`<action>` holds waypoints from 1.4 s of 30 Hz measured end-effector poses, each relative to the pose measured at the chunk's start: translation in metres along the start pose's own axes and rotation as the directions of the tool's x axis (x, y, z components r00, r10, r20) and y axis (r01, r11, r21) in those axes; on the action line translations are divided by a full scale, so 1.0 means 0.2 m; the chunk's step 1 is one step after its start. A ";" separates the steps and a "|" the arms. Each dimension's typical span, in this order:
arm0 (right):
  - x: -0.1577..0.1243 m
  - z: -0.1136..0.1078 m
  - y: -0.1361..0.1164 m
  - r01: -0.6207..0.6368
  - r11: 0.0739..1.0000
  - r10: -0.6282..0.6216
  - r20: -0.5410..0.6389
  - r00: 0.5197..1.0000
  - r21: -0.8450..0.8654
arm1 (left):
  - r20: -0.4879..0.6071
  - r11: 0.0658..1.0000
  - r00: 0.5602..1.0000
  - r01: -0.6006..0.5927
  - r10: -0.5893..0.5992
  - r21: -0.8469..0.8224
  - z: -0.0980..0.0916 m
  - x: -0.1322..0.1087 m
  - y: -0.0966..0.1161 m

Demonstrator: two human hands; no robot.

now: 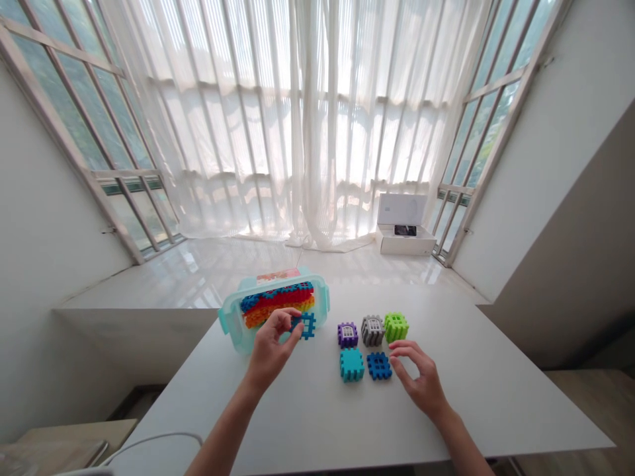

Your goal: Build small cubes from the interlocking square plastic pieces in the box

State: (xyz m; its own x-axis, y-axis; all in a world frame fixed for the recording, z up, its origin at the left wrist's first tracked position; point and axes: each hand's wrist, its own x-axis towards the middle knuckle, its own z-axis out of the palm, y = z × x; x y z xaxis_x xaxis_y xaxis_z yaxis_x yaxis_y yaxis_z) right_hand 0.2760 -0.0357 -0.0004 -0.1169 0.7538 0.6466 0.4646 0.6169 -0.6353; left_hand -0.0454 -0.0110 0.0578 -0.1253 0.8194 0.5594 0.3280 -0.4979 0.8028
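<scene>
My left hand [270, 349] grips a blue waffle-grid building block [307, 325] in its fingertips, beside a clear plastic storage box with teal rims [233, 324]. That box holds rows of red, orange and blue blocks [276, 304]. On the white table [317, 423] stand a purple cube block [348, 334], a grey cube block [372, 330], a green cube block [395, 326], a teal cube block [352, 365] and a flat blue grid block [380, 365]. My right hand [421, 378] hovers just right of the flat blue block, fingers apart, holding nothing.
An open white box [405, 225] stands on a glossy white ledge [238, 271] behind the table, before sheer white curtains [297, 119] and barred windows. A white cable [149, 443] curves past the table's near left corner. Walls flank both sides.
</scene>
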 end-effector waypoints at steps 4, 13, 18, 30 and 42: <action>0.04 0.05 -0.15 0.051 0.998 -0.051 0.002 0.999 0.042 | 0.223 0.948 0.967 0.182 -0.124 -0.260 0.08 -0.01 0.11; 0.12 0.11 -0.35 0.206 0.975 -0.219 0.234 0.947 0.078 | 0.590 0.832 0.785 0.446 -0.187 -0.330 0.25 -0.03 0.28; 0.10 0.11 -0.30 0.166 0.982 -0.177 0.150 0.973 0.086 | 0.628 0.770 0.738 0.543 -0.248 -0.334 0.27 -0.08 0.27; 0.07 0.02 -0.20 0.051 0.998 -0.056 0.190 0.980 0.029 | 0.515 0.902 0.833 0.363 -0.203 -0.233 0.27 -0.04 0.15; 0.01 -0.04 0.12 -0.189 0.979 0.142 0.412 0.900 0.074 | 0.049 0.986 0.986 0.155 -0.158 0.057 0.14 0.02 -0.31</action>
State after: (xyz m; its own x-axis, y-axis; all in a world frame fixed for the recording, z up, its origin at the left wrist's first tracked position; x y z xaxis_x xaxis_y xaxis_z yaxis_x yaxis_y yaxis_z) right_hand 0.2941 -0.0211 -0.0098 -0.4009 0.8594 0.3174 0.4123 0.4786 -0.7752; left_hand -0.0398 0.0314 0.0056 -0.1294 0.9008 0.4144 0.3576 -0.3475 0.8668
